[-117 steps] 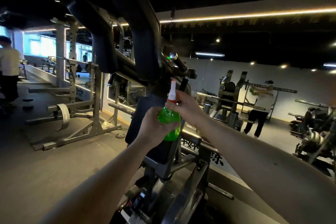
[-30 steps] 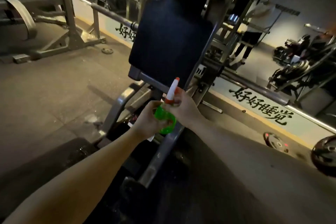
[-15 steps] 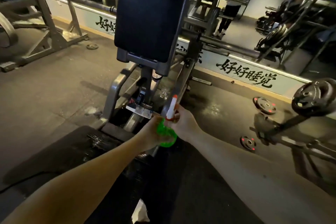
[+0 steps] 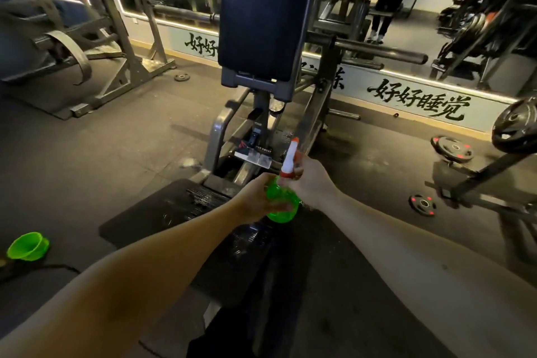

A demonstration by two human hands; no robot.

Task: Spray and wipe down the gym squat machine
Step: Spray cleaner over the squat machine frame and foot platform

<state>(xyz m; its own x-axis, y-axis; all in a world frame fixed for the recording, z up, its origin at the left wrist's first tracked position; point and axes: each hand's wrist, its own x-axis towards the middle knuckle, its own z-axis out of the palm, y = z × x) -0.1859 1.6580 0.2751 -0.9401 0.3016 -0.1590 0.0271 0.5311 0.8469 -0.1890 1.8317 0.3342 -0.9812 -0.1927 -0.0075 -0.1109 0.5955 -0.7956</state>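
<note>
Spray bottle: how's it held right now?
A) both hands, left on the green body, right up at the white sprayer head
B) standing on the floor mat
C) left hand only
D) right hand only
A: the left hand curls round the green body of the spray bottle, while the right hand grips it at the sprayer neck.

on the floor: green cup (far left), small weight plate.

Open air lay above the footplate, up to the back pad. Steel frame rails crowded the gap beneath that pad. Weight plates cluttered the floor rightward; a green cup sat left.
</note>
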